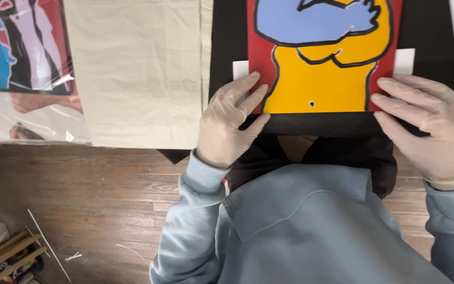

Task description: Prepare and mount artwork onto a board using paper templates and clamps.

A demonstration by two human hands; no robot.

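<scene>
Head view looks straight down on a flat painted panel (324,79), smooth and glossy, done in solid blocks of yellow, red and pale blue with thick black outlines. It lies on a matte black backing sheet (316,125) that sticks out past it below and at both sides, on top of a worktop (137,73) covered with creased cream cloth.

Both hands wear thin, pale, slightly wrinkled gloves. Left hand (227,123) lies flat at the panel's lower left corner, its grip spread apart, fingertips on the painted red edge and the black sheet, clamped on nothing. Right hand (432,126) lies at the lower right corner, fingers extended side by side and pressing the panel's edge, also not closed around anything. A small white paper tab shows beside each hand at the panel's sides.

Soft light-blue sleeves and a collared shirt fill the lower part of the view. At far left another painted picture (27,47) lies under crinkled clear plastic wrap. Below the worktop is a worn wooden plank floor (95,194) with thin white sticks lying on it.
</scene>
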